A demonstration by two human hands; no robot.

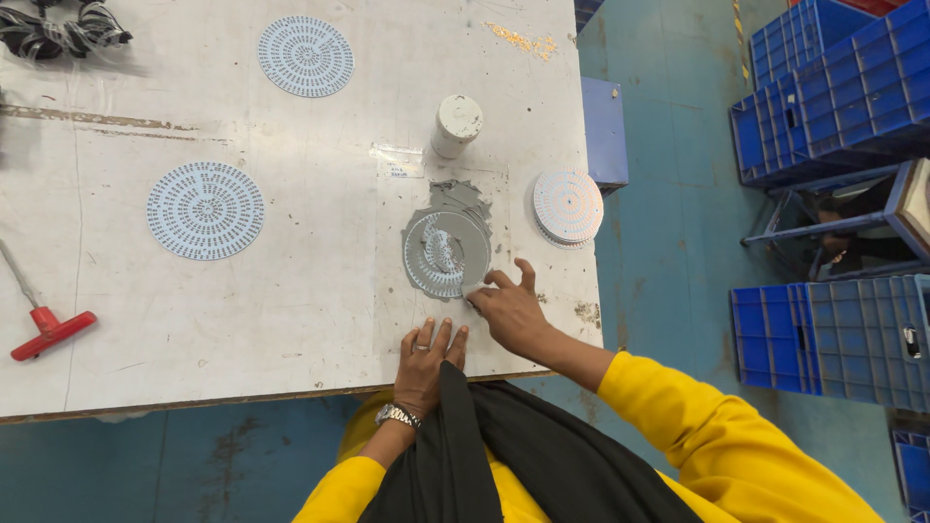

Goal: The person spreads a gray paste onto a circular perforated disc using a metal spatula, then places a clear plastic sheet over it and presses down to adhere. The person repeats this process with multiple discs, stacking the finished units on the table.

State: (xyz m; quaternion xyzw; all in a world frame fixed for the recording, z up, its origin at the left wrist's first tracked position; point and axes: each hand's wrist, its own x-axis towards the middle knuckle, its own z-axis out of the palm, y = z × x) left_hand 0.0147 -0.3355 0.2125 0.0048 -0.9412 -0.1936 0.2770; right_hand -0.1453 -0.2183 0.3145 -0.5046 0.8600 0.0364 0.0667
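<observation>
the grey-coated round disc [446, 254] lies flat on the white tabletop [291, 291], on a grey smear of paste, just beyond the right hand [511, 310]. that hand reaches in from the near right, its fingers loosely spread and its fingertips [481, 287] touching the disc's near right edge; it grips nothing. the left hand [426, 360] rests flat and open on the tabletop's near edge, just beside the right hand's wrist, with a ring on one finger and a metal watch [397, 415] at the wrist. beyond the disc from the right hand stands a white cylinder [455, 124], upright. to the right of the disc, near the tabletop's edge, sits a small stack of pale round boards [568, 206]. well to the left of both hands lies a single round perforated board [205, 210], and another [305, 55] lies farther off. far left lies a red-handled tool [46, 327]. blue crates [833, 97] stand on the floor to the right of the right hand.
</observation>
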